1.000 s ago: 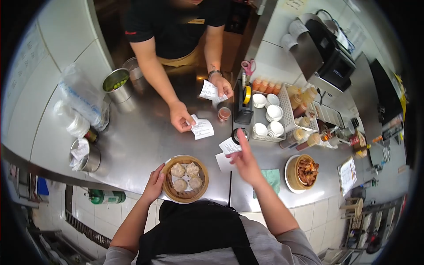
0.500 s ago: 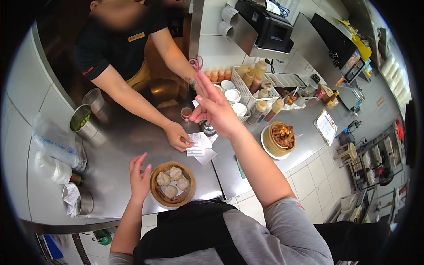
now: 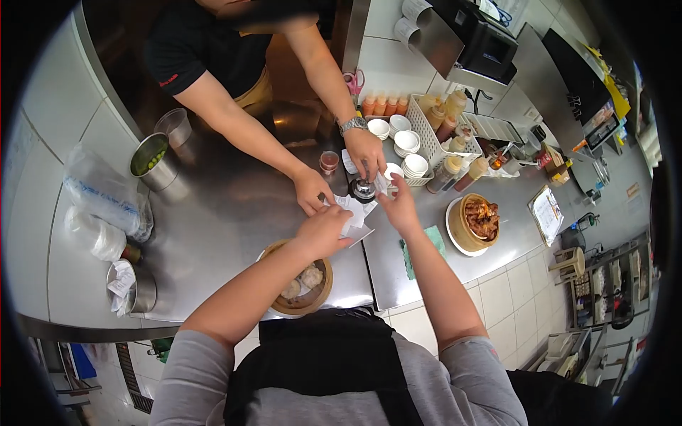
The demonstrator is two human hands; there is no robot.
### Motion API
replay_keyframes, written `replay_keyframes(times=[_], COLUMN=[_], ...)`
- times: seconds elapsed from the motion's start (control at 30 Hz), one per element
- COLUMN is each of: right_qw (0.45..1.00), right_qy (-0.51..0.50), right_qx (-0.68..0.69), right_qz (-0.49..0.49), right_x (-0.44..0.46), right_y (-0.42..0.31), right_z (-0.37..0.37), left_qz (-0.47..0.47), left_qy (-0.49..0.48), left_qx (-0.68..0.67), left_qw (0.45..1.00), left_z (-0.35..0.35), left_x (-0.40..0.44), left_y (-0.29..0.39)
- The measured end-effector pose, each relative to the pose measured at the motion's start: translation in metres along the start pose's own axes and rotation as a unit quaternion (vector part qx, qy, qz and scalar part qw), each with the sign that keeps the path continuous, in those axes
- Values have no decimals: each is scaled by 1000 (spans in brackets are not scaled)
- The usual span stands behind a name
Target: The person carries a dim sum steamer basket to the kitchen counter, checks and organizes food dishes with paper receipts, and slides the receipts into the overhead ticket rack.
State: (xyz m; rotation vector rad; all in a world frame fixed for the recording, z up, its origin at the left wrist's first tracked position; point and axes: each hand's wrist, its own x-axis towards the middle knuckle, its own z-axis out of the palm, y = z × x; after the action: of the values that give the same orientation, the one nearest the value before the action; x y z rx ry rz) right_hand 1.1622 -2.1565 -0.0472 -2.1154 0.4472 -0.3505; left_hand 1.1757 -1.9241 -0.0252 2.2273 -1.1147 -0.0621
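My left hand [image 3: 325,230] reaches over the bamboo steamer and closes on white receipts [image 3: 355,216] at the counter's middle. A co-worker's hand [image 3: 312,190] touches the same papers from the far side. My right hand [image 3: 399,210] has its fingers around a small slip of paper [image 3: 382,184], beside the co-worker's other hand [image 3: 366,153]. Between them sits a silver call bell [image 3: 362,189]. Under my left forearm stands the bamboo steamer [image 3: 324,290] with dumplings, partly hidden. On the right, another bamboo steamer [image 3: 469,226] holds browned, sauced food on a white plate.
White bowls [image 3: 407,142] and a basket of sauce bottles [image 3: 426,121] stand at the back. A green cloth [image 3: 435,241] lies right of the receipts. Metal containers [image 3: 153,167] and plastic bags [image 3: 106,188] line the left side. A clipboard [image 3: 545,213] lies at the right edge.
My right hand has come down from its raised position to the slip by the bell. My left hand has moved right, across the steamer, onto the receipts. The co-worker's other hand has come forward.
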Motion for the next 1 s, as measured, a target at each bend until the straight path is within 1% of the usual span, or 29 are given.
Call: replay_keyframes(times=[0.07, 0.1, 0.17, 0.2, 0.23, 0.27, 0.3, 0.33, 0.37, 0.4, 0.47, 0.5, 0.53, 0.6, 0.67, 0.73, 0.77, 0.8, 0.87, 0.9, 0.97, 1.0], right_qw=[985, 992, 992, 991, 992, 996, 997, 997, 997, 995, 996, 997, 997, 993, 992, 997, 999, 998, 995, 995, 982, 982], right_qy=[64, 49, 62, 75, 73, 77, 79, 75, 55, 37, 48, 62, 60, 8, -1, -52, -21, -22, -26, -28, -68, -70], right_qx=[-79, -47, -48, -50, -49, -22, 5, 6, -21, -47, -41, -37, -36, 56, 47, -7, -36, -34, -97, -96, -153, -151], right_qz=[-141, -107, -103, -97, -95, -39, 17, 18, 51, 80, 60, 41, 42, 101, 120, 55, 35, 38, 24, 26, 86, 88], right_x=[2, 2, 6, 6, 6, 5, 5, 3, -1, 0, -1, 0, 1, 2, 7, 10, 8, 6, 0, -4, -14, -16], right_y=[14, 15, 22, 28, 33, 38, 42, 47, 53, 57, 65, 69, 66, 59, 62, 65, 66, 67, 59, 52, 30, 29], right_z=[16, 19, 25, 28, 29, 30, 31, 34, 36, 38, 49, 54, 57, 63, 70, 73, 75, 76, 73, 71, 66, 67], left_qz=[-1, -2, 0, -2, -11, -20, -23, -58, -92, -95, -108, -111, -111, -111, -101, -103, -106, -106, -76, -77, 11, 9], left_qy=[-92, -93, -124, -127, -103, -78, -80, -109, -140, -139, -206, -207, -201, -198, -210, -201, -189, -192, -197, -200, -202, -205], left_qx=[98, 98, 170, 170, 212, 253, 253, 240, 226, 227, 249, 250, 264, 279, 303, 301, 297, 297, 258, 257, 238, 238], left_qw=[991, 991, 978, 977, 972, 964, 964, 963, 960, 959, 940, 939, 937, 933, 924, 927, 930, 929, 943, 942, 950, 950], left_z=[11, 15, 30, 43, 63, 73, 73, 71, 71, 71, 67, 65, 63, 58, 59, 61, 62, 62, 56, 56, 62, 62], left_x=[16, 26, 44, 52, 61, 68, 74, 79, 81, 85, 90, 91, 91, 88, 86, 87, 86, 85, 83, 81, 76, 71], left_y=[6, 7, -4, -18, -40, -52, -54, -55, -54, -53, -46, -42, -37, -26, -23, -25, -27, -31, -40, -47, -68, -73])
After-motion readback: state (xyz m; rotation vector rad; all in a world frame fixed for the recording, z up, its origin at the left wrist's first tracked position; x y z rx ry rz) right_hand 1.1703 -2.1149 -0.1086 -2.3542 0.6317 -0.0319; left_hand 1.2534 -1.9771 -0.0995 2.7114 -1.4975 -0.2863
